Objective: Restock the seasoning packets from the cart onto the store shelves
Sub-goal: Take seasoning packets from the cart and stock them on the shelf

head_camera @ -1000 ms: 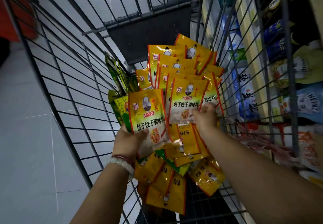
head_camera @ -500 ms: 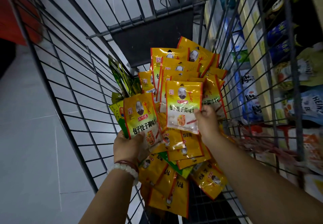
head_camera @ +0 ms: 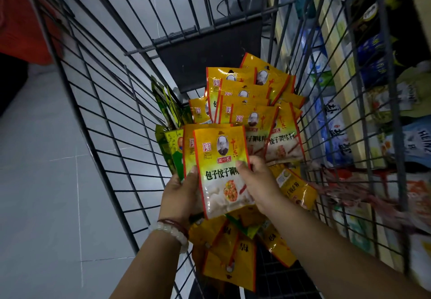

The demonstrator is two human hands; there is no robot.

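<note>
Holding a glossy yellow seasoning packet with a red border (head_camera: 219, 170) between them, both hands hover inside the grey wire shopping cart (head_camera: 112, 116). The packet stands nearly upright, its long axis running top to bottom with the printed portrait end pointing up and away from the person and the pictured dumplings at the lower end; it leans slightly to the left at the top. The left hand (head_camera: 180, 196) grips its left edge, thumb pressed on the front face, and also clasps a second matching yellow packet (head_camera: 188, 149) directly behind the first, offset to the left. The right hand (head_camera: 257, 184) pinches the front packet's right edge, thumb on the face and fingers curled behind. A white bead bracelet (head_camera: 175, 235) circles the left wrist.

Behind the hands, a fanned stack of identical yellow packets (head_camera: 251, 102) leans against the cart's far right corner, tops up. Green foil packets (head_camera: 168, 109) stand to their left. More yellow packets (head_camera: 231, 259) lie loose on the cart floor below the wrists. Beyond the right wire wall, store shelves (head_camera: 345, 70) carry blue and white bagged goods.
</note>
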